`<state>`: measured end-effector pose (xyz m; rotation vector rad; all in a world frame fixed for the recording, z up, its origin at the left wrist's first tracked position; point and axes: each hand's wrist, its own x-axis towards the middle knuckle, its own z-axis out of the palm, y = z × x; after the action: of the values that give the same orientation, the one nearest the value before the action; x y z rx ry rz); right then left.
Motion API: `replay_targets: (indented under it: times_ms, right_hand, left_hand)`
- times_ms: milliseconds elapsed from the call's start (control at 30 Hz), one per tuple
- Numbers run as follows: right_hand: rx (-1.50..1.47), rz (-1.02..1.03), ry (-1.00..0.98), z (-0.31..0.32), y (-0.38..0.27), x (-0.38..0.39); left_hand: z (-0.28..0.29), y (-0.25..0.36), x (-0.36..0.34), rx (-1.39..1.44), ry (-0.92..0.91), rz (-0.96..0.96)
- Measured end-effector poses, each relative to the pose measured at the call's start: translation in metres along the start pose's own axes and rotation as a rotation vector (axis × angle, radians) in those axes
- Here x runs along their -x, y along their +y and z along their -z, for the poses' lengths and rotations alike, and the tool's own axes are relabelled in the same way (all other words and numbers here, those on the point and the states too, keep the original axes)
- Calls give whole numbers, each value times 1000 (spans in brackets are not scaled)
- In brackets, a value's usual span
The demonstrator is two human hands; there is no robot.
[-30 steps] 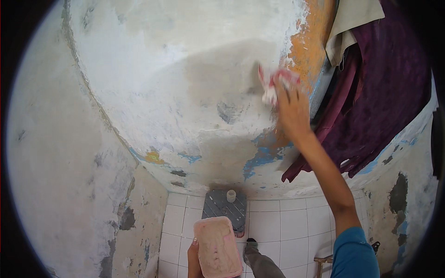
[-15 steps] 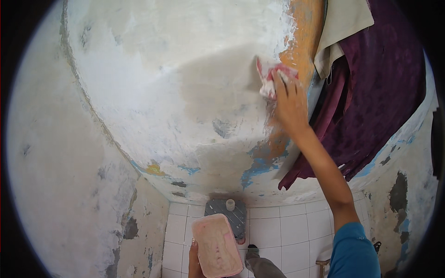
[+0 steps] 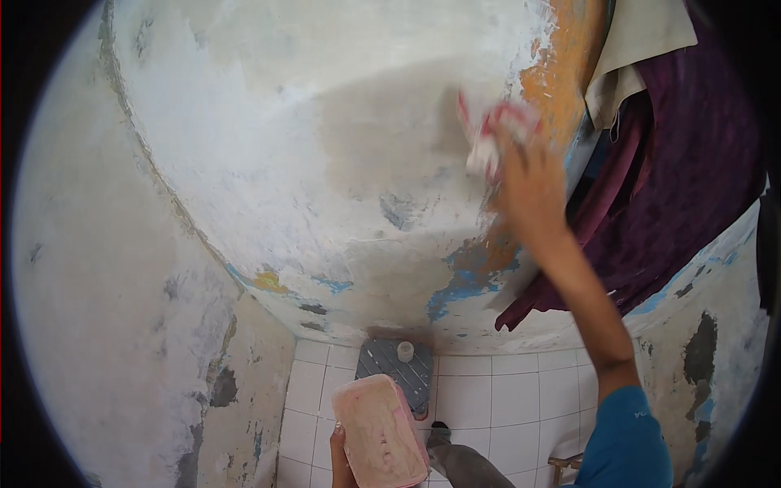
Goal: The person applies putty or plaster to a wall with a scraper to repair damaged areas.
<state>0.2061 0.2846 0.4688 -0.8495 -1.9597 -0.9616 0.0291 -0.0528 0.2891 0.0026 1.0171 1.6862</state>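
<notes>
1. Two hands are at work, and mine are far apart in the frame: the right hand right of centre, toward the top, the left hand at the bottom, left of centre.
2. My right hand grasps a crumpled red-and-white wad, fingers bent over it; blur hides how tightly they close and what it is made of.
3. I hold the wad up at the wall, just left of the orange patch; whether it presses flat there, I cannot tell.
4. My left hand grips the left side of the tub at bottom centre, its fingers partly hidden, so I cannot tell how far they reach underneath. Pale pinkish paste lies inside.
5. As I judge it, the step in hand is working the wall surface with the wad, probably with paste from the tub.
6. To my mind, the next move calls for even pressure through my right fingers, clear of the purple cloth at upper right, and a level tub above the grey stool.
</notes>
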Motion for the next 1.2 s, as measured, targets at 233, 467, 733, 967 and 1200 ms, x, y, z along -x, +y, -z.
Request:
replay_targets:
  times_ms: [233,467,733,967,1200]
  right_hand:
    - [135,146,-157,-56,-1,58]
    - [-95,183,-326,-70,-74,164]
    - [39,141,-113,-98,-106,113]
    - [-89,210,-232,-135,-152,213]
    - [7,126,-75,-116,-134,96]
  left_hand:
    - [12,-31,-2,96,4,100]
    - [97,-48,11,13,-19,78]
    - [127,-51,30,16,40,93]
    - [157,-57,20,-23,58,110]
    - [162,-55,18,70,51,126]
